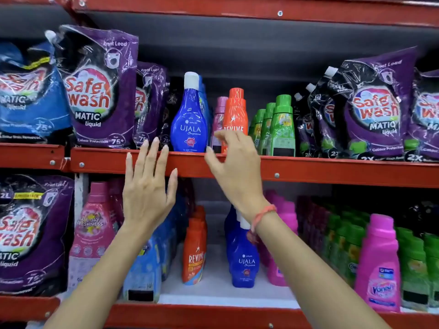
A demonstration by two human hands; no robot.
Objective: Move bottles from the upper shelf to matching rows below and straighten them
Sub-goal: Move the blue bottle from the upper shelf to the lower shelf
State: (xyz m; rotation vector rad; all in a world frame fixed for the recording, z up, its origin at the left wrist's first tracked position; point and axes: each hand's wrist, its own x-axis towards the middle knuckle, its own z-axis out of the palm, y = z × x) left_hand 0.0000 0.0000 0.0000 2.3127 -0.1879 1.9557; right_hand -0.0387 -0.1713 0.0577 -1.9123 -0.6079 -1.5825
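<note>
Left hand (148,195) flat, splayed; right hand (234,167) seemingly half-curled.

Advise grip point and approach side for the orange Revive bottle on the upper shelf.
Probably the stepped shoulder just below the cap of the orange Revive bottle, approached from the front. It stands upright at the shelf edge with a pink bottle close on its left and green bottles to its right, so side access looks tight. The right hand is open in front of it.
</note>
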